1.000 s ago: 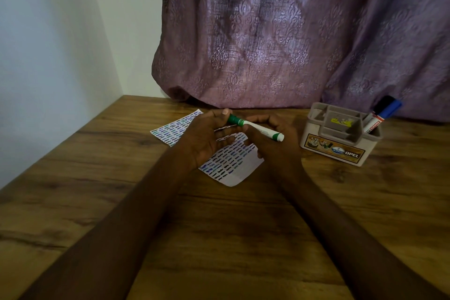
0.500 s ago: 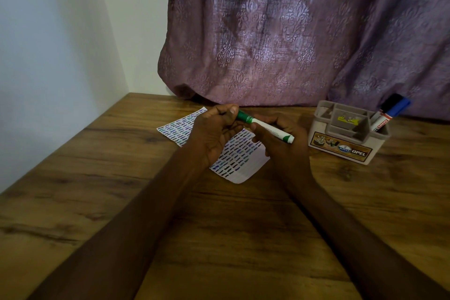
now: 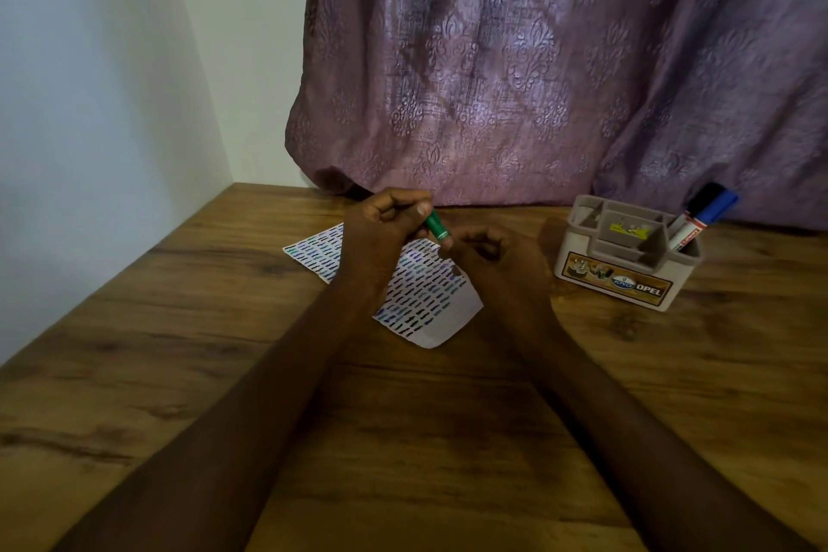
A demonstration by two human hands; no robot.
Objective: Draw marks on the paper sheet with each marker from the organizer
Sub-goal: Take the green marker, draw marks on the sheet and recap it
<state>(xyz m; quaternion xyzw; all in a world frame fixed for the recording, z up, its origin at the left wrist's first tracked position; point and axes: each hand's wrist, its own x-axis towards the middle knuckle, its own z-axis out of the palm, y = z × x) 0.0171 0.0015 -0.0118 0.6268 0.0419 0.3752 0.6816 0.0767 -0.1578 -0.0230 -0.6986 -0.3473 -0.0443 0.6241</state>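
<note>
Green marker point(image 3: 435, 228) at frame centre, above the marked paper sheet point(image 3: 421, 296), slanting from upper left to lower right, cap end pinched in left hand point(image 3: 385, 229), barrel apparently buried in closed right hand point(image 3: 493, 255), organizer point(image 3: 627, 255) at right.

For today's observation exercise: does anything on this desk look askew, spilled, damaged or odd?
Nothing spilled or damaged. The paper sheet lies diagonally on the desk, not square to its edge, and its near corner is bare of marks. The markers lean sideways out of the organizer.
</note>
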